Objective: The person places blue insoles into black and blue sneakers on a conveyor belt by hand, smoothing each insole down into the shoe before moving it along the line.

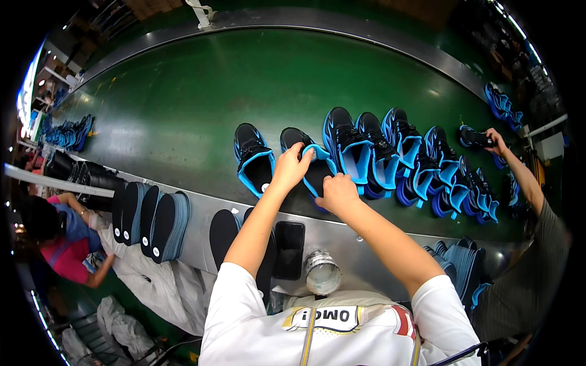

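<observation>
Both my hands are on a black and blue sneaker [318, 173] that stands on the green belt with its toe pointing away from me. My left hand [291, 166] grips its upper around the tongue and collar. The fingers of my right hand [337, 191] are bent over the heel end of the collar. Part of the opening shows dark between the hands; how far the fingers reach inside is hidden. Just left stands a similar sneaker [249, 143], its blue collar open and a small white spot inside. On the right, close by, is another sneaker [342, 137] of the same kind.
Several more sneakers [439, 158] stand in rows to the right, where a co-worker's hand [497, 143] holds a dark shoe [475, 138]. Stacked insoles [171, 226], a black tray [289, 250] and a jar [322, 272] line the metal edge [201, 210]. Another person [67, 244] works at left.
</observation>
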`<state>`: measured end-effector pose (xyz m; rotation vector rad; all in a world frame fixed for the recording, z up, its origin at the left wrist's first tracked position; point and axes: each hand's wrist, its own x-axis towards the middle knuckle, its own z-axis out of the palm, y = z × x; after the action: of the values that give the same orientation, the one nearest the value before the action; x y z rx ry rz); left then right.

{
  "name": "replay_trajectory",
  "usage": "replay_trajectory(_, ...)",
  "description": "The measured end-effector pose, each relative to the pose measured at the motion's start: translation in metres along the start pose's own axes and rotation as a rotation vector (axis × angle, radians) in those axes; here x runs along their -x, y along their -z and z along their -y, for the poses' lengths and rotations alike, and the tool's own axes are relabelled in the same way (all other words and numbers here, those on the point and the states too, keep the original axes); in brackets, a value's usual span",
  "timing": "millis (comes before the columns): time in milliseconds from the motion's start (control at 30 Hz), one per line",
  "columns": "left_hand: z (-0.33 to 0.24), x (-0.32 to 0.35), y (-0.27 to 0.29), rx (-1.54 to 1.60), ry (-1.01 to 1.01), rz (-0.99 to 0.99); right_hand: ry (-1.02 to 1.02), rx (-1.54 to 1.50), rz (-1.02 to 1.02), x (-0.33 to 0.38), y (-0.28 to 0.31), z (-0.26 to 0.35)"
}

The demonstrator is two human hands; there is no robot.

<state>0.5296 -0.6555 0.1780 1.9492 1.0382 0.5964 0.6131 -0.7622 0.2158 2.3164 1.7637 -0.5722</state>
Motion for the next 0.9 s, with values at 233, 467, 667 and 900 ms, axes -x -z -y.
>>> replay_trajectory(233,0.017,-0.005,0.006,0.163,0.115,0.147,0.187,0.048,-0.117,-0.015,-0.023,0.0)
replay_trajectory(467,0.011,-0.002,-0.001,0.11,0.096,0.087,0.209,0.062,-0.342,-0.054,-0.057,-0.009)
replay_trajectory(667,0.013,0.005,-0.001,0.082,0.082,0.025,0.209,0.064,0.005,-0.053,-0.043,-0.006)
replay_trajectory(900,0.019,0.01,-0.003,0.092,0.054,-0.005,0.234,0.24,0.123,-0.054,-0.048,-0.001)
